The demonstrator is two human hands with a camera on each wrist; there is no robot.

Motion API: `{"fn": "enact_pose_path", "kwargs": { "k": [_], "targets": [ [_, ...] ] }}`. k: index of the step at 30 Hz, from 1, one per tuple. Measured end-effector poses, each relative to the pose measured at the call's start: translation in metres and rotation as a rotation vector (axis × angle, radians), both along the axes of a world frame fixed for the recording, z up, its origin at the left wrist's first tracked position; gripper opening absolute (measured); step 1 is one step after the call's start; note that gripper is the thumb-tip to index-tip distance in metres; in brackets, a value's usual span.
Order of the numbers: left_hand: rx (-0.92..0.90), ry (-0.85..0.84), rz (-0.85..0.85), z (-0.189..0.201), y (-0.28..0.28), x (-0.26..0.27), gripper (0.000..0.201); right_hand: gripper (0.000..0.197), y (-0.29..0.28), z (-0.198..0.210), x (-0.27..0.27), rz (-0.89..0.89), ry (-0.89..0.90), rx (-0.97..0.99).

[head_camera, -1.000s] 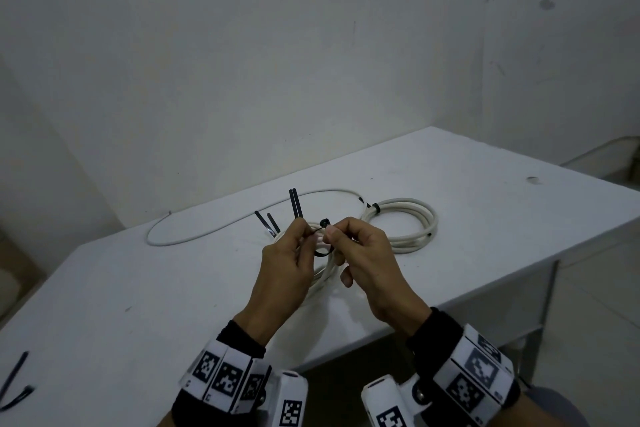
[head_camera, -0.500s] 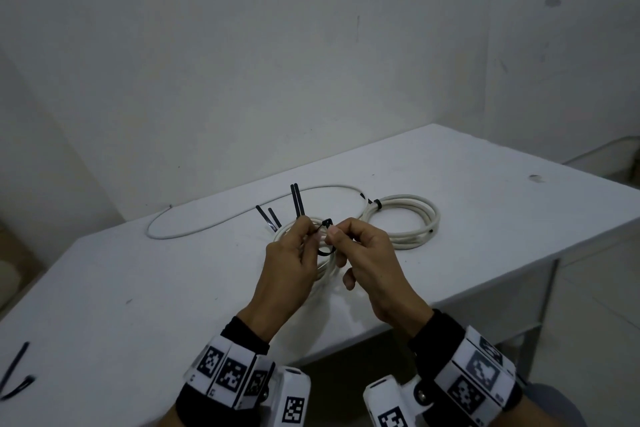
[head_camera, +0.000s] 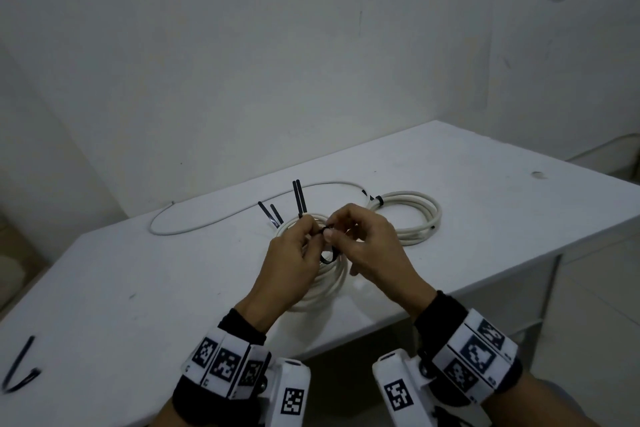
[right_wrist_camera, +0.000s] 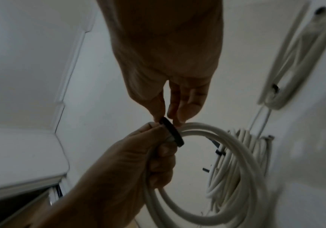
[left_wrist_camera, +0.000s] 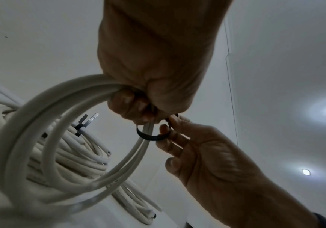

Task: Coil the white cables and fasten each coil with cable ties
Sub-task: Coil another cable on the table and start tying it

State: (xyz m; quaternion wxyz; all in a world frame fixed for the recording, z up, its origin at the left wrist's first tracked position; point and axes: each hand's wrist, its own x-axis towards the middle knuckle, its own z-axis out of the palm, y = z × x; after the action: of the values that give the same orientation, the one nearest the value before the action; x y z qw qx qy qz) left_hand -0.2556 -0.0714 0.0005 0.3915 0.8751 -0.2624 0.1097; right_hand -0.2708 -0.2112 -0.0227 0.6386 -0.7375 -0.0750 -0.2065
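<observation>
White coil held above the table edge, left hand gripping its strands, right hand pinching the black cable tie; a finished coil lies behind. Left wrist: tie loop sits loose round the bundle. Right wrist: blurry, fingertips on the strap. Judgement: keep strands bunched, pull the tail straight through the head until snug.
</observation>
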Motion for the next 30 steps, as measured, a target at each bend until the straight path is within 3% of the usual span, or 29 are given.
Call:
{"fn": "enact_pose_path", "kwargs": {
  "k": [6, 9, 12, 20, 22, 26, 30],
  "targets": [
    [-0.092, 0.224, -0.120, 0.003, 0.006, -0.001, 0.011, 0.014, -0.012, 0.008, 0.009, -0.063, -0.066, -0.204],
    [-0.153, 0.345, -0.192, 0.006, 0.006, 0.000, 0.013, 0.014, -0.012, 0.008, 0.011, -0.075, -0.079, -0.213],
    [-0.138, 0.363, -0.201, 0.011, 0.004, 0.000, 0.019, 0.012, -0.011, 0.011, 0.014, -0.069, -0.088, -0.224],
    [-0.106, 0.496, -0.171, 0.011, -0.002, -0.002, 0.020, 0.013, -0.021, 0.021, 0.014, 0.120, -0.037, -0.049],
    [-0.085, 0.571, -0.175, 0.006, -0.004, -0.005, 0.016, 0.017, -0.025, 0.030, 0.018, 0.089, -0.078, -0.004],
    [-0.165, 0.660, -0.189, 0.008, -0.008, -0.005, 0.019, 0.022, -0.025, 0.047, 0.031, 0.020, -0.073, -0.013],
    [-0.314, 0.667, -0.142, 0.017, -0.009, -0.003, 0.022, 0.017, -0.018, 0.050, 0.029, 0.154, 0.014, 0.176]
  ]
}}
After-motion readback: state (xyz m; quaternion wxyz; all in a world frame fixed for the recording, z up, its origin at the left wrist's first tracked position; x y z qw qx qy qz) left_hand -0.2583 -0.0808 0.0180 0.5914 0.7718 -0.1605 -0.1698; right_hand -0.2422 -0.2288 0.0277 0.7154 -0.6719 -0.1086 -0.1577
